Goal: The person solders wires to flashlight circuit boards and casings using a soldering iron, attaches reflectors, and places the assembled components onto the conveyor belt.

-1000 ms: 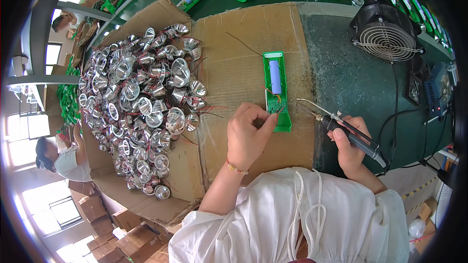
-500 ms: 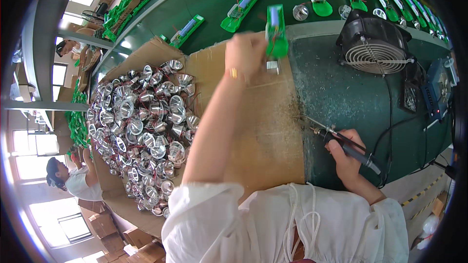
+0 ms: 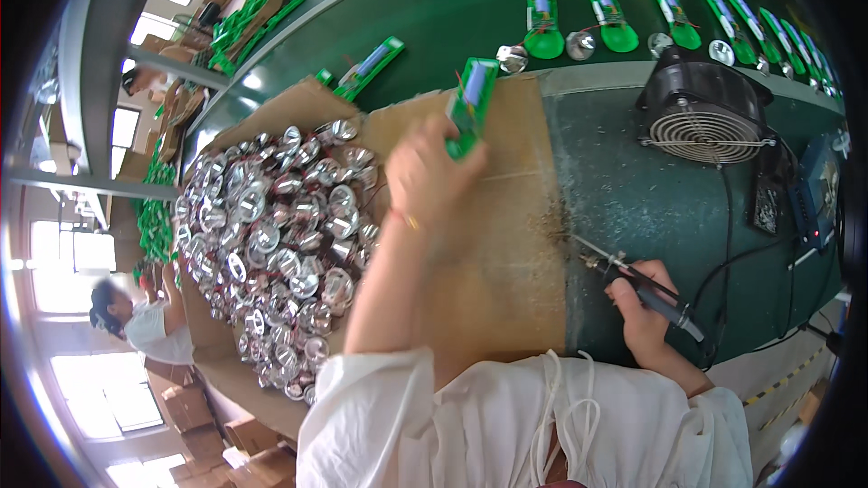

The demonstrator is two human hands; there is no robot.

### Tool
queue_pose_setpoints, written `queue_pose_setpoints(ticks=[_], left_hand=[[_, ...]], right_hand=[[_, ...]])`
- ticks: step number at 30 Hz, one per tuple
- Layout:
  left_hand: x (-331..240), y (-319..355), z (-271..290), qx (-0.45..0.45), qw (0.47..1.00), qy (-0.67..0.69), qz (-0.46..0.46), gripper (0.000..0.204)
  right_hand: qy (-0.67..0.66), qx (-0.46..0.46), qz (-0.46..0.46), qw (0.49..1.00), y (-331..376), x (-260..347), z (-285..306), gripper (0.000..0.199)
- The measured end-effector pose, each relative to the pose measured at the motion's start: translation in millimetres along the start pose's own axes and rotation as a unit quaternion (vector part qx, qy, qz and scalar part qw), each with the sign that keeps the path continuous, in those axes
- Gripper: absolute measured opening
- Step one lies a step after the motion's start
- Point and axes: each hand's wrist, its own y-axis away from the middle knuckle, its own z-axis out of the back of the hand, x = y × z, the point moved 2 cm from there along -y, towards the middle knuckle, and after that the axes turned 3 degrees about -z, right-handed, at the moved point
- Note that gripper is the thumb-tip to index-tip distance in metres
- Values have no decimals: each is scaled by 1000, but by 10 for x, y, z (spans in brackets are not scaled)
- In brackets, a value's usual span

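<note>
My left hand (image 3: 429, 167), slightly blurred, grips the lower end of a green plastic housing (image 3: 472, 95). The housing carries a blue-violet battery and a circuit board, and is held tilted above the brown cardboard sheet (image 3: 497, 262). Closed around a soldering iron (image 3: 646, 294) with a thin metal tube along it, my right hand (image 3: 644, 312) rests at the right. The iron's tip points left to the edge of the cardboard. Left of my left forearm, a cardboard box (image 3: 212, 352) holds a heap of silver reflector cups (image 3: 289, 244) with red wires.
Along the far green surface stands a row of similar green housings (image 3: 543, 27), several beside reflectors (image 3: 513, 59). A black fan with a wire guard (image 3: 705, 131) stands right, near a blue powered unit (image 3: 809, 203) and black cables (image 3: 728, 244). Two people (image 3: 149, 321) are at far left.
My left hand has let go of one housing, now in the far row with a reflector, and has brought another toward me. My right hand keeps the iron in nearly the same place.
</note>
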Motion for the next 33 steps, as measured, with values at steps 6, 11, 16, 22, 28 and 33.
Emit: queue_pose_setpoints(ticks=[6, 11, 16, 22, 28, 33], left_hand=[[-444, 1227, 291, -5, 994, 63, 83, 42], [51, 1380, 636, -163, 973, -115, 113, 27], [168, 1513, 800, -155, 968, -136, 140, 15], [236, 1723, 593, -65, 961, -255, 80, 19], [290, 1646, 515, -71, 964, -248, 63, 3], [73, 1558, 547, -120, 992, -49, -1, 6]], right_hand=[[0, 20, 37, 999, 4, 61, -65, 14], [-9, 10, 48, 999, 20, 52, -86, 15], [-5, -4, 64, 998, 40, 22, -87, 17], [-2, 7, 63, 998, 79, 40, -73, 14], [-23, 12, 51, 998, 113, 41, -72, 14], [6, 21, 82, 996, 183, 94, -81, 14]])
